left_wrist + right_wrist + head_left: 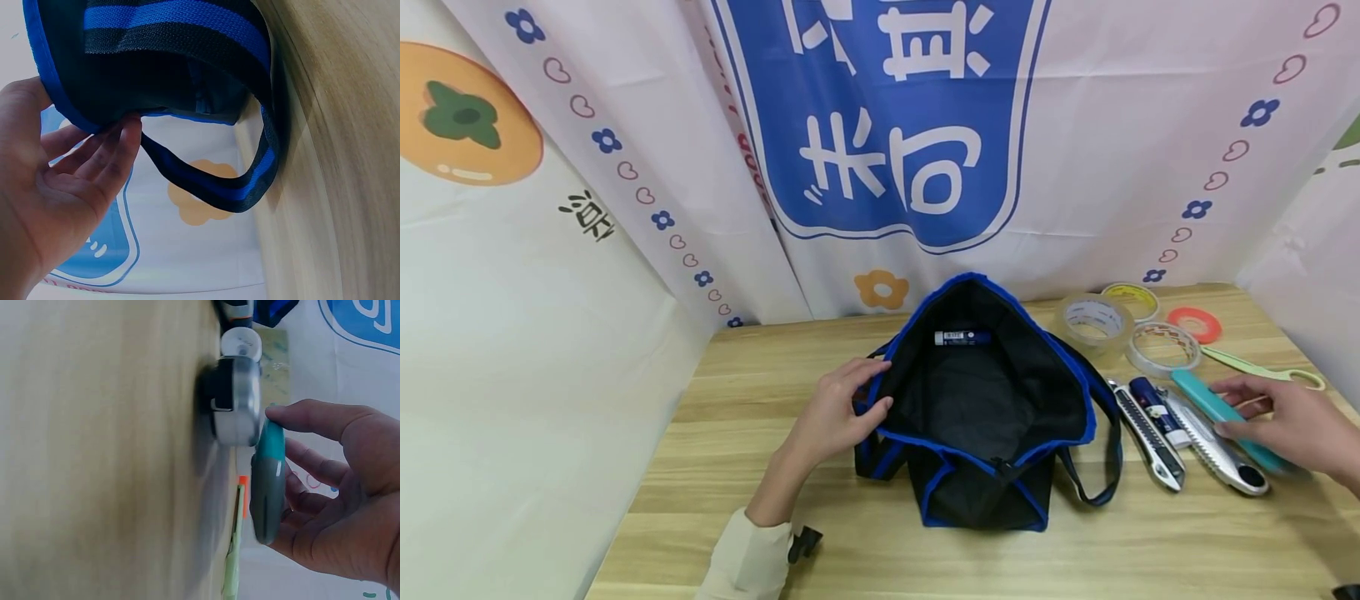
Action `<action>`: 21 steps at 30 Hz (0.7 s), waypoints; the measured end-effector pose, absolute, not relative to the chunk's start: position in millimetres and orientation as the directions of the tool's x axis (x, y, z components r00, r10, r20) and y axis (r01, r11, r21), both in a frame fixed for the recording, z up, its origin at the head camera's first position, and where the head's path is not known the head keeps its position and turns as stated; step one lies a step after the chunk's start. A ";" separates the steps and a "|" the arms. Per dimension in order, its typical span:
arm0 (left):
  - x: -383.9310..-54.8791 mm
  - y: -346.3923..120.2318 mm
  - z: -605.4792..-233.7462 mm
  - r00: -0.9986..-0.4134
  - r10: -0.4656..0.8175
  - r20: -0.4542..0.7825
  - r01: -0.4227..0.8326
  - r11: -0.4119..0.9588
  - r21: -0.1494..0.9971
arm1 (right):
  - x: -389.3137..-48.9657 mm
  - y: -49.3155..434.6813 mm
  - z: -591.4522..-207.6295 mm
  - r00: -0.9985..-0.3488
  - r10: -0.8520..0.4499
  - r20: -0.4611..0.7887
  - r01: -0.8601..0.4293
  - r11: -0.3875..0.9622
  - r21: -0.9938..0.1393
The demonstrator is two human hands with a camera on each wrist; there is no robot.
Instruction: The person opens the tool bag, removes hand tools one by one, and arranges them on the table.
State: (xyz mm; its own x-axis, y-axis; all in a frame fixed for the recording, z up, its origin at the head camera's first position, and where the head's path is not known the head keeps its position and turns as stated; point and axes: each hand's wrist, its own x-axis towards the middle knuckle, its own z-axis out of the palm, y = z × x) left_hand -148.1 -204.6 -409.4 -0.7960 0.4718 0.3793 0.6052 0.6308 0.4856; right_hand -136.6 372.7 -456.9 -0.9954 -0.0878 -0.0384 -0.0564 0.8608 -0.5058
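Note:
A black tote bag (977, 492) with blue trim stands with its mouth spread wide; a glue stick (962, 337) lies inside. My left hand (842, 408) pinches the bag's left rim, thumb inside and fingers outside, as the left wrist view also shows. On the right, my right hand (1288, 417) grips a long, slim teal tool (1210, 396) with a grey end (267, 500), its exact kind unclear. In the right wrist view it is lifted off the table. Beside it lie a silver utility knife (1221, 450), a dark blue glue stick (1157, 410) and a black-and-silver utility knife (1146, 437).
Behind the knives are a wide clear tape roll (1093, 321), another tape roll (1165, 348), a yellow-centred roll (1131, 300) and a red ring (1195, 325). Pale green scissors (1255, 365) lie near the right edge. A printed cloth (1075, 167) hangs behind the wooden table (737, 433).

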 end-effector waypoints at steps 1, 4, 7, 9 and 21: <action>-148.2 -204.7 -409.5 -0.796 0.472 0.379 0.605 0.629 0.487 | -136.9 373.0 -457.0 -0.994 -0.093 -0.051 -0.054 0.861 -0.506; -148.3 -204.6 -409.6 -0.797 0.471 0.378 0.604 0.628 0.491 | -137.8 374.4 -457.0 -0.991 -0.106 -0.078 -0.052 0.859 -0.510; -148.2 -204.5 -409.5 -0.798 0.471 0.377 0.603 0.627 0.493 | -138.2 375.6 -458.3 -0.990 -0.113 -0.086 -0.054 0.859 -0.508; -148.2 -204.5 -409.5 -0.798 0.471 0.377 0.603 0.627 0.494 | -138.5 376.8 -459.8 -0.987 -0.122 -0.104 -0.052 0.860 -0.508; -148.5 -204.4 -410.0 -0.796 0.472 0.379 0.606 0.618 0.501 | -140.2 372.9 -458.4 -0.985 -0.137 -0.104 -0.070 0.871 -0.486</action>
